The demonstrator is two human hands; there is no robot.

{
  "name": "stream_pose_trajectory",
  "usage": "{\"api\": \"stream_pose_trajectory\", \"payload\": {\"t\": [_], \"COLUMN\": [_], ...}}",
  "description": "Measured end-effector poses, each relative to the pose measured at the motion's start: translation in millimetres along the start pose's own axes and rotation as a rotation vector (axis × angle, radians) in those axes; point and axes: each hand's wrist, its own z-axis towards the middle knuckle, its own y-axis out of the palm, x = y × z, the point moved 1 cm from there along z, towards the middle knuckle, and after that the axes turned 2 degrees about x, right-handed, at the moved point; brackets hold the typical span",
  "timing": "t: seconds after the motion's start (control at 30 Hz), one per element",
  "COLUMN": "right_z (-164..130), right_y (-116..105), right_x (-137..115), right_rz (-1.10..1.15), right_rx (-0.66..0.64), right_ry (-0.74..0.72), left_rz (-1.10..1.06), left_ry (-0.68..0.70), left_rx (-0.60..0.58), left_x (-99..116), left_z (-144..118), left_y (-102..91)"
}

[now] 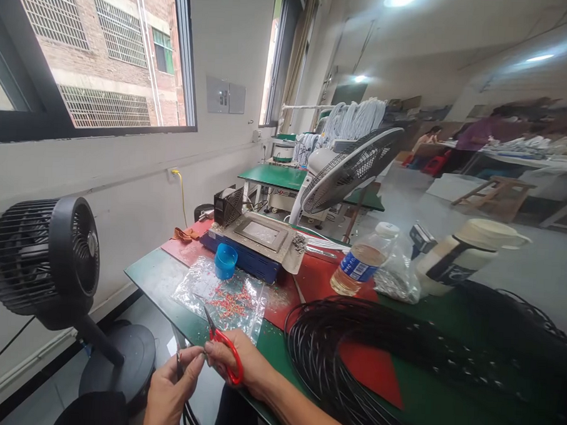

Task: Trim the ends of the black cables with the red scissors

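Observation:
My left hand (171,386) is closed in a pinch on a black cable (191,417), which hangs down below the fingers. Red-handled scissors (235,364) sit in my right hand (245,356), their dark blades pointing up and away. The thumb and finger of that hand meet the left fingertips at the cable's end; the small piece between them is too small to make out. Just beyond lies a clear plastic bag (193,293) with many small red and yellowish bits (233,300) scattered on it. A blue round container (225,261) stands at its far edge.
A thick coil of black cable (315,345) covers the right of the green table. Behind stand a blue-sided heating device (248,258), a bottle of yellowish liquid (359,266) and a cream jug (460,258). A black fan (51,259) stands left; a white-framed fan (351,168) is beyond the table.

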Motion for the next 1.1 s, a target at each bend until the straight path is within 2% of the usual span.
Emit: {"api": "stream_pose_trajectory", "payload": {"t": [0.13,0.3,0.43,0.57,0.73,0.9,1.1], "right_z": [-0.8,-5.1,-4.5,-1.3,-1.8,-2.5,-2.7], "right_y": [-1.4,2.1,3.5,3.0,4.3,6.1,5.2], "right_x": [-0.8,-8.3,-4.0,4.4,4.6,5.3,6.8], "right_rz": [-0.035,0.142,0.177,0.182,0.197,0.206,0.161], "right_rx": [0.003,-0.048,-0.087,-0.051,-0.084,-0.098,-0.092], "right_ry": [-0.031,0.100,0.138,0.122,0.147,0.076,0.128], "left_rz": [0.007,-0.191,-0.288,-0.337,-0.335,-0.472,-0.364], "left_ry": [-0.020,-0.149,-0.191,-0.261,-0.276,-0.319,-0.280], "left_rx": [0.015,-0.069,-0.107,-0.151,-0.145,-0.233,-0.199], "left_x": [-6.0,-14.2,-9.8,-1.5,0.3,-1.2,-5.3], "left_z": [1.6,4.0,0.6,-5.3,-6.8,-6.7,-2.8], "left_y": [-0.6,2.2,5.7,9.0,8.7,8.8,4.5]}}
